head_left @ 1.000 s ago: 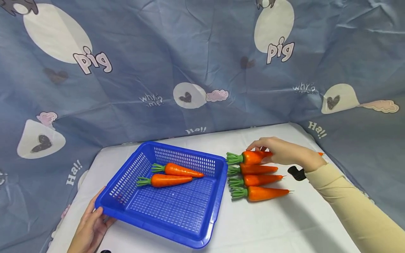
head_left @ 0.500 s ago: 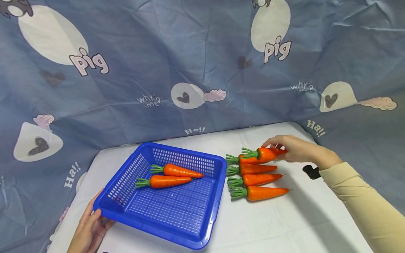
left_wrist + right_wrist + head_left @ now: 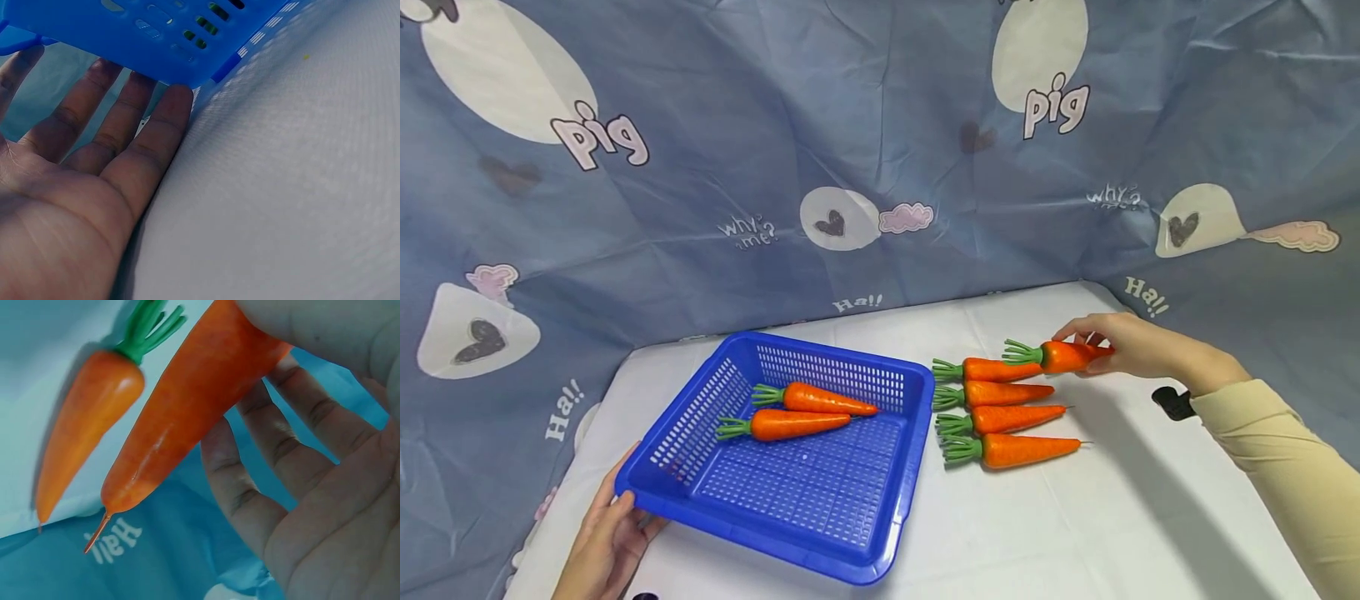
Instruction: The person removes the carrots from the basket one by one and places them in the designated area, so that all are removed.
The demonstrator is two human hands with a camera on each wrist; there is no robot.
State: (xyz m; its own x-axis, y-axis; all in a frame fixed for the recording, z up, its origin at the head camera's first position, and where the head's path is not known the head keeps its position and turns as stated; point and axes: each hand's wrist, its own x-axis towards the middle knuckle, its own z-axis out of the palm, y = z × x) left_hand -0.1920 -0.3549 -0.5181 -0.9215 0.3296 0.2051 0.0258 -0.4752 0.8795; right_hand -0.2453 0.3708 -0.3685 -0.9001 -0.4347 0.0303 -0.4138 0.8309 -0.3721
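Observation:
My right hand holds an orange carrot with green stem stubs, raised at the far end of a row of carrots. Its stems overlap the farthest carrot of the row in the head view. In the right wrist view, thumb and fingers grip the held carrot near its top, its thin root tip pointing away; another carrot lies beside it. A blue plastic basket with slotted walls holds two carrots. My left hand is at its near left corner, straight fingers touching the wall.
A white cloth covers the table under the basket and row. Behind stands a blue printed fabric backdrop, meeting the table's far edge. The basket's right wall is close to the row's green stems.
My right hand has lifted the carrot from the far end of the row and drawn it to the right. The left hand and basket keep their place; the head view shifts slightly.

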